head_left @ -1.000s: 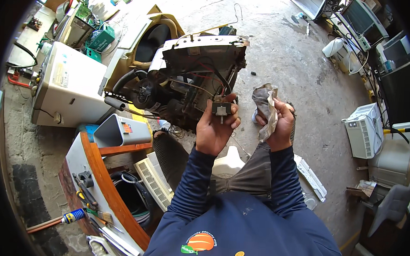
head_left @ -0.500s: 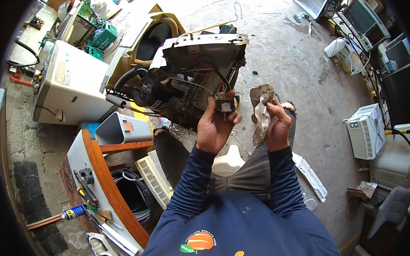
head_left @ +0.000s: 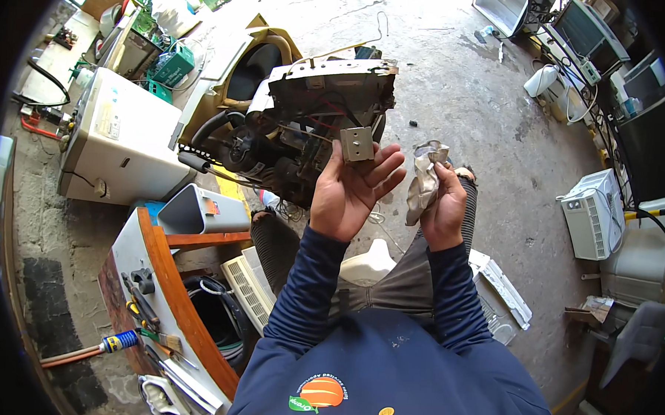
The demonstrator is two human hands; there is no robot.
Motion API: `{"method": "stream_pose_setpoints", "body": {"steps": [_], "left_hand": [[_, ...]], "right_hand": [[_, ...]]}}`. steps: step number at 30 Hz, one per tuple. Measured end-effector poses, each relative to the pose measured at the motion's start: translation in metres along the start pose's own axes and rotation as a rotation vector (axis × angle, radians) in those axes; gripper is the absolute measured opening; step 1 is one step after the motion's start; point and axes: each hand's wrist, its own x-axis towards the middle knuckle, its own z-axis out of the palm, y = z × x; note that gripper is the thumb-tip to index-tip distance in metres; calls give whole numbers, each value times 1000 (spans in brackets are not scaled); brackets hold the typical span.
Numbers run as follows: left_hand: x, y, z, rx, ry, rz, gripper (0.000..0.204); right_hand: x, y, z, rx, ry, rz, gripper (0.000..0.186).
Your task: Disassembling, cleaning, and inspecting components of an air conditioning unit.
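Tilted up in my left hand is a small boxy part with a square metal face, two holes and a central stub. It rests between the thumb and the fingers, which are stretched out to the right; its back is hidden. My right hand pinches a crumpled, stained, greyish rag that hangs down beside the fingers. Just beyond my left hand stands an opened air conditioner chassis with loose wires, dark tubing and a round black compressor.
A wooden-edged table at the left bears pliers, a brush and a spray can. Behind it are a white appliance and a grey bin. A window air conditioner and a grey chair stand right.
The part in my left hand has turned from its dark side to its flat metal face, and those fingers have spread. The rag has shifted slightly in my right hand.
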Motion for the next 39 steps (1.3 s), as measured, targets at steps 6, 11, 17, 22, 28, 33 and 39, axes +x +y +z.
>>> {"method": "stream_pose_setpoints", "body": {"steps": [6,11,17,22,28,33,39], "left_hand": [[6,5,-13,6,-20,-31,61],[10,7,-17,2,-75,-90,56],[17,-4,4,132,106,-24,53],[21,-18,9,76,95,6,44],[26,-25,0,8,65,109,36],[25,-22,-13,26,14,122,35],[20,-23,-12,80,45,150,31]], "right_hand": [[-3,-6,15,-48,-75,-68,17],[-9,-15,32,-225,-185,-195,16],[-18,-22,63,-509,-40,-662,7],[-32,-27,96,-1329,-231,-939,22],[4,-11,85,-1207,-306,-837,32],[6,-11,84,-1097,-397,-680,33],[14,-11,78,-1119,-425,-691,29]]}}
